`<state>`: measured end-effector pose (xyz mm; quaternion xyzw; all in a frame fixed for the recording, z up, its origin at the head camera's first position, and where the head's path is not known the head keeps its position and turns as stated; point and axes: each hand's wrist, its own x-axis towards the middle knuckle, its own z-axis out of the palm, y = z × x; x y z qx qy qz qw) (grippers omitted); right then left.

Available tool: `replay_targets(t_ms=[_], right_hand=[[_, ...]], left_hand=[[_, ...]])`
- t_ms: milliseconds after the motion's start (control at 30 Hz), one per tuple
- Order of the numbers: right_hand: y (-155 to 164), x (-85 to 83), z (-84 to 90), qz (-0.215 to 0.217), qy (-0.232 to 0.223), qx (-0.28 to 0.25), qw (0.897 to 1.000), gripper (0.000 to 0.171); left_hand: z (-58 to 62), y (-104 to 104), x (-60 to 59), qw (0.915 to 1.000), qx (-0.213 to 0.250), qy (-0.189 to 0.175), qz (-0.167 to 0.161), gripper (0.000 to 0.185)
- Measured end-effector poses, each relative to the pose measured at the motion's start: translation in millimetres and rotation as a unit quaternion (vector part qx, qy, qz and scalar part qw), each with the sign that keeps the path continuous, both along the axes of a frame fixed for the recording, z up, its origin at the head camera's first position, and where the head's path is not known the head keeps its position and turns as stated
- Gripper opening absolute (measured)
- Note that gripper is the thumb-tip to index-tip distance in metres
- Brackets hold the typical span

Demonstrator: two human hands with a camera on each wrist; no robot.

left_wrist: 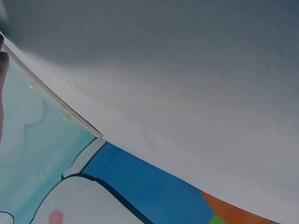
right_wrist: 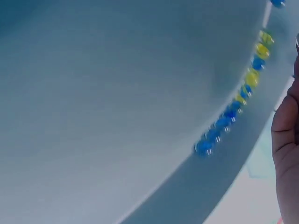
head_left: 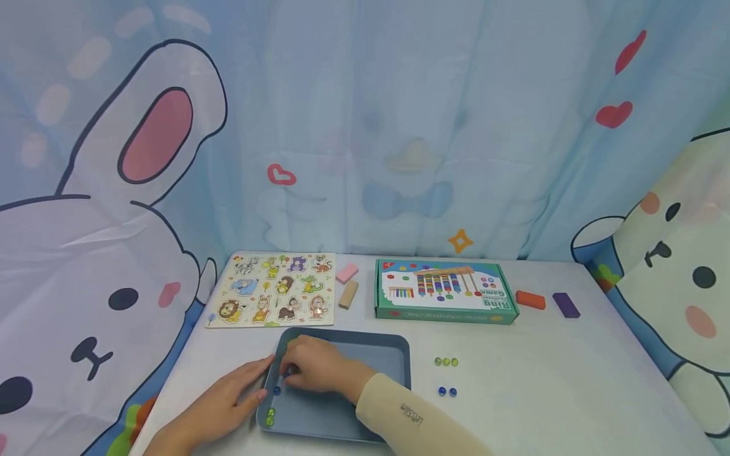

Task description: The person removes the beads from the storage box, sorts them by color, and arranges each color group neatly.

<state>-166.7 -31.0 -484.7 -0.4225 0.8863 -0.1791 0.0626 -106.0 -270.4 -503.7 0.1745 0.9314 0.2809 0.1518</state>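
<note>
**Marbles lined up in the tray**

Cloth covers everything here: a pale, smooth tablecloth over the table, and behind it a light blue curtain printed with a big cartoon rabbit on my left, red hearts, and a white bear on my right.

Going from the left, my left hand lies flat on the cloth, fingers straight and relaxed, their tips against the outer left wall of the shallow grey-blue plastic tray. It grips nothing. My right hand, in a cream sleeve, reaches across into the tray's left half with the fingers curled down at the left wall; whether they pinch a marble I cannot tell, since the hand hides its own fingertips. My right wrist view shows a row of small blue and yellow-green glass marbles lying along the foot of the tray wall, touching one another; the head view shows a blue one and two green ones of them near the tray's near-left corner.

Beyond the tray, at the far left, lies a wooden animal peg puzzle board, then a pink block and a plain wooden block just beside it, then a green ring-game box. On the cloth right of the tray sit three loose green marbles and, nearer me, two loose blue marbles. Farther right lie an orange block and a purple block, well apart from my hands.
</note>
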Motion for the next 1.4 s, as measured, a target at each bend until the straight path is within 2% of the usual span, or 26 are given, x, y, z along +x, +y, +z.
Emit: replay_targets(t_ms=[400,600,767,967,1200,1400], right_hand=[[41.2,3.2,27.9,-0.038,0.02,-0.079,0.996,0.015],[70.3,4.0,39.8,-0.062,0.022,-0.108,0.992,0.014],[99.0,6.7,46.4,-0.093,0.022,-0.131,0.987,0.015],[133.1,9.7,45.5,-0.143,0.025,-0.129,0.981,0.015],[179.4,16.0,43.9,-0.196,0.023,-0.134,0.971,0.016],[216.1,26.8,36.7,-0.249,0.03,-0.101,0.963,0.016]], left_hand=[[-2.9,-0.1,-0.1,0.9998,-0.006,0.018,-0.006,0.068],[-5.8,-0.4,0.1,0.9993,-0.016,0.034,-0.008,0.067],[-6.0,0.1,1.0,0.9993,-0.023,0.03,-0.003,0.068],[-5.6,0.2,1.5,0.9992,-0.024,0.031,-0.003,0.068],[-3.5,0.8,1.4,0.9996,-0.024,0.016,0.0,0.07],[-3.1,-0.6,-0.1,0.9996,-0.018,0.019,-0.009,0.07]])
